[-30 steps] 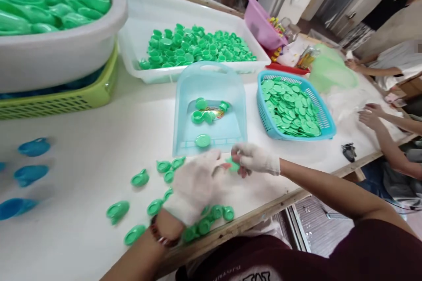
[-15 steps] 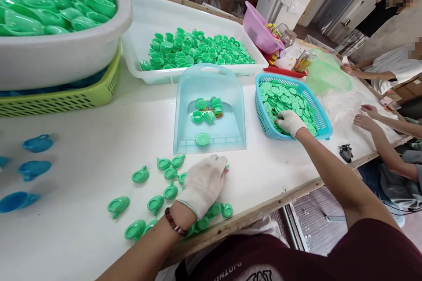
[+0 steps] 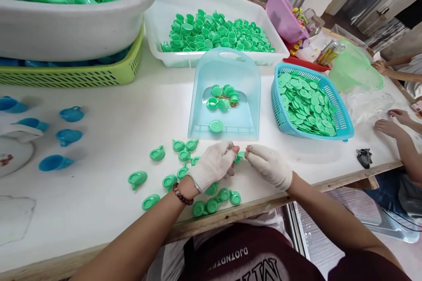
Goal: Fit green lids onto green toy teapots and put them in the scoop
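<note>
My left hand, in a white glove with bare fingertips showing, pinches a small green plastic piece. My right hand, also gloved, meets it from the right with its fingers closed at the edge of that piece. Whether it is a cup, a disc or both together is hidden by the fingers. Around my left wrist lie several small green toy cups, mostly upside down. Behind my hands a clear blue dustpan-shaped scoop bears several lidded green cups. A blue basket of green discs stands beyond my right hand.
A white tray of green cups stands at the back. A grey tub of larger green pieces rests above a lime basket. Blue toy cups lie left. A black clip-like object and another person's hands are at right.
My right hand has left the basket of discs and come to the left hand over the table. The view has shifted, so things appear farther right and higher.
</note>
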